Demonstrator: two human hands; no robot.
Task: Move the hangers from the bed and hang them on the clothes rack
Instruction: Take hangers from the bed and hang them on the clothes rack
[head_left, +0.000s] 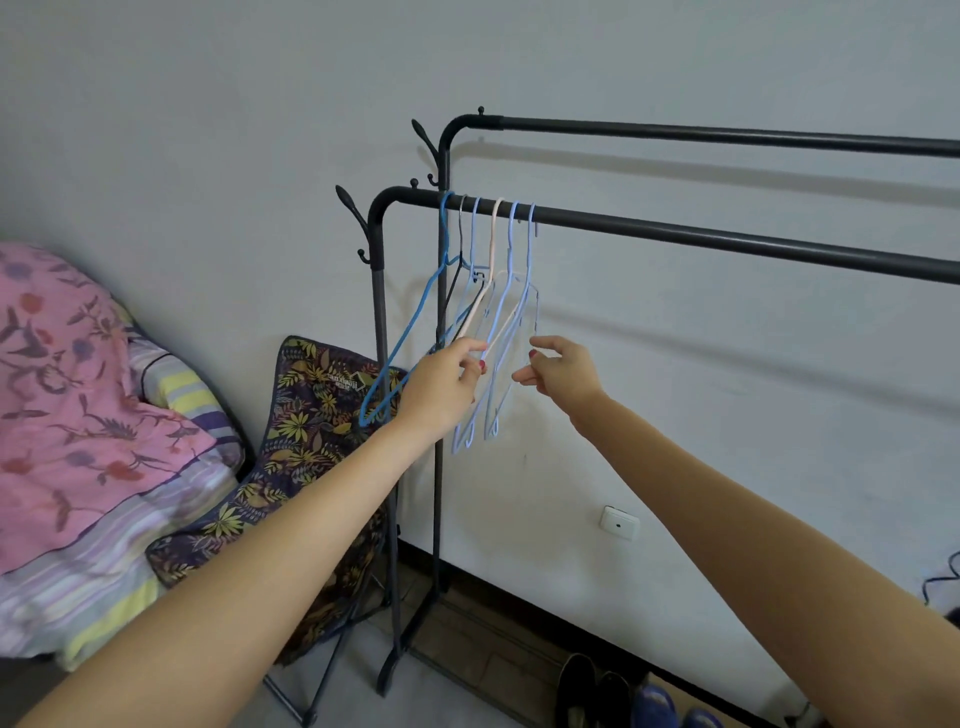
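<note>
A black clothes rack (675, 231) with two rails stands against the wall. Several thin hangers (511, 291), blue, pale blue, pink and dark, hang side by side at the left end of its lower front rail. My left hand (447, 384) reaches in among their lower parts, with thumb and fingers pinched on the slanted arm of a pale hanger. My right hand (558, 371) is just right of the bunch with its fingers loosely apart, next to the rightmost pale blue hanger; it holds nothing. The bed (78, 467) lies at the left, and I see no hangers on it.
A pink flowered quilt (62, 389) and striped bedding cover the bed. A folding chair with dark leaf-patterned fabric (306, 441) stands between bed and rack. Shoes (597, 691) lie on the floor under the rack. A wall socket (619, 522) is low on the wall.
</note>
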